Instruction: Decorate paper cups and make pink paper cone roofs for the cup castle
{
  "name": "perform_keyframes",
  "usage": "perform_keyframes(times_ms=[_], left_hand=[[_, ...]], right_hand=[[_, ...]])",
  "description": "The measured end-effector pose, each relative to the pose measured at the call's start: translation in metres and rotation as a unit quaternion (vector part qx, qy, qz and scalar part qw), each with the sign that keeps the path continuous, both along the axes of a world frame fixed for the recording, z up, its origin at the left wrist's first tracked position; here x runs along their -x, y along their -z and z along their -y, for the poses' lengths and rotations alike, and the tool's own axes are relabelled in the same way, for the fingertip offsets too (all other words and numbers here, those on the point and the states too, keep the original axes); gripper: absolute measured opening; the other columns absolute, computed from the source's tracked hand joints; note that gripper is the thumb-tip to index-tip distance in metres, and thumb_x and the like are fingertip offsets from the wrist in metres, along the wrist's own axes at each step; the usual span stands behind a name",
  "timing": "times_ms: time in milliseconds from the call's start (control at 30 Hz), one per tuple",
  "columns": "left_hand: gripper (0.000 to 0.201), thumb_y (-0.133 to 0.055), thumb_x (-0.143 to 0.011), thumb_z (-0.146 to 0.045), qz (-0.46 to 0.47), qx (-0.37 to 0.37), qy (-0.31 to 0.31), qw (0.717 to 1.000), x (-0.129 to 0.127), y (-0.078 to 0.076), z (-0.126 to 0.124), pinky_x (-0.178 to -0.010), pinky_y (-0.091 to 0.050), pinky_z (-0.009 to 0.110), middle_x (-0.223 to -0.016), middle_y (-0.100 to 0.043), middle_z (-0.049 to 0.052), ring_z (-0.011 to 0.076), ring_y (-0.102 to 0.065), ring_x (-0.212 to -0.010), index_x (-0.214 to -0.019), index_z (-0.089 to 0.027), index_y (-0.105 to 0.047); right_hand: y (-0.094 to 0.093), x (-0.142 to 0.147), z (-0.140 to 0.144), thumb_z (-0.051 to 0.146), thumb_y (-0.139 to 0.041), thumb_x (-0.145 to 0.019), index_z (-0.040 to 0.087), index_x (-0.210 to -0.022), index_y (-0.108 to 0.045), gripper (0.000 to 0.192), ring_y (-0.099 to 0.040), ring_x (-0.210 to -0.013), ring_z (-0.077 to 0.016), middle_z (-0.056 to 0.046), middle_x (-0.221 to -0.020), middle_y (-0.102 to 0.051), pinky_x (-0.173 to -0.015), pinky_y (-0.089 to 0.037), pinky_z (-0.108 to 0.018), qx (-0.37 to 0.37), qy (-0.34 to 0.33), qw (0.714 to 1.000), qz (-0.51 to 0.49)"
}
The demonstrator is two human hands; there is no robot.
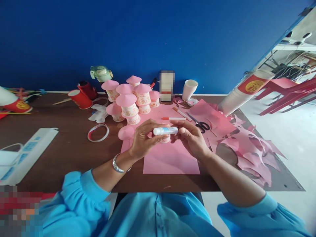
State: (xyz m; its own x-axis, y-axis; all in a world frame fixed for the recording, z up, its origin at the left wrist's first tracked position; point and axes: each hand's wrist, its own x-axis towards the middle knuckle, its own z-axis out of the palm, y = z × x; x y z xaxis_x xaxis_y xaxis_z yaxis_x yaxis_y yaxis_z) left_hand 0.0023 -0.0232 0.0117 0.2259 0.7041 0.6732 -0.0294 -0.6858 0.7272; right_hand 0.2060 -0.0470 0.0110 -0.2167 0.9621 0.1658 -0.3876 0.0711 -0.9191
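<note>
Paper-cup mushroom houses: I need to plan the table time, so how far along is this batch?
Done: a cluster of capped pink cup houses stands behind the pink sheet. In hand: the left hand and right hand hold a glue stick over a small cup piece. Left: one loose pink cap lies unattached, and a stack of unused cups lies at the right.
</note>
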Motion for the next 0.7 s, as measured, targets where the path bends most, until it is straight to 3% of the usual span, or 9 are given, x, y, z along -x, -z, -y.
perform_keyframes(times_ms=[100,300,400,500,700], left_hand=[[0.024,-0.086,-0.088,-0.036,-0.017,-0.012,0.003,1.0,0.0001,-0.0032,0.001,-0.062,-0.053,0.025,-0.092,-0.08,0.004,0.0129,-0.067,-0.074,-0.109,-0.026,-0.084],[0.026,-0.085,-0.089,-0.035,0.002,-0.017,0.004,1.0,-0.0019,-0.0009,0.0004,-0.076,-0.059,0.029,-0.094,-0.08,0.003,0.0153,-0.071,-0.084,-0.114,-0.028,-0.083],[0.026,-0.084,-0.089,-0.038,-0.021,-0.017,-0.004,1.0,-0.0011,-0.0013,0.0009,-0.078,-0.06,0.032,-0.094,-0.081,0.004,0.017,-0.072,-0.084,-0.112,-0.027,-0.083],[0.025,-0.083,-0.09,-0.04,-0.036,-0.014,0.001,0.999,-0.0008,-0.0029,0.002,-0.077,-0.061,0.032,-0.097,-0.082,0.005,0.0173,-0.073,-0.084,-0.11,-0.026,-0.082],[0.026,-0.084,-0.09,-0.039,-0.018,-0.008,0.007,1.0,-0.0027,-0.0007,0.0017,-0.079,-0.063,0.034,-0.096,-0.082,0.005,0.0178,-0.073,-0.085,-0.113,-0.026,-0.082]], right_hand=[[-0.0016,-0.004,-0.0004,0.053,-0.085,-0.087,0.019,-0.088,-0.078,0.035,-0.065,-0.054,-0.0123,0.0,-0.07,-0.071,-0.054,-0.059,-0.027,0.023,-0.03,0.999,0.028],[-0.0029,-0.0012,-0.0016,0.039,-0.096,-0.075,0.024,-0.089,-0.075,0.03,-0.073,-0.082,-0.0158,-0.001,-0.095,-0.076,-0.076,-0.065,-0.031,-0.038,0.041,0.998,0.017],[-0.0027,-0.0021,-0.0004,0.052,-0.088,-0.083,0.024,-0.103,-0.075,0.038,-0.071,-0.069,-0.0148,0.0,-0.085,-0.075,-0.067,-0.065,-0.032,0.004,-0.022,1.0,0.013],[-0.0023,-0.0048,0.0002,0.053,-0.083,-0.089,0.02,-0.099,-0.077,0.035,-0.067,-0.057,-0.0126,0.0,-0.074,-0.073,-0.058,-0.061,-0.028,0.027,-0.057,0.998,0.021],[-0.0018,-0.0051,-0.0026,0.033,-0.093,-0.081,0.026,-0.094,-0.081,0.019,-0.073,-0.083,-0.0144,-0.001,-0.096,-0.077,-0.075,-0.066,-0.028,-0.047,0.002,0.999,0.002]])
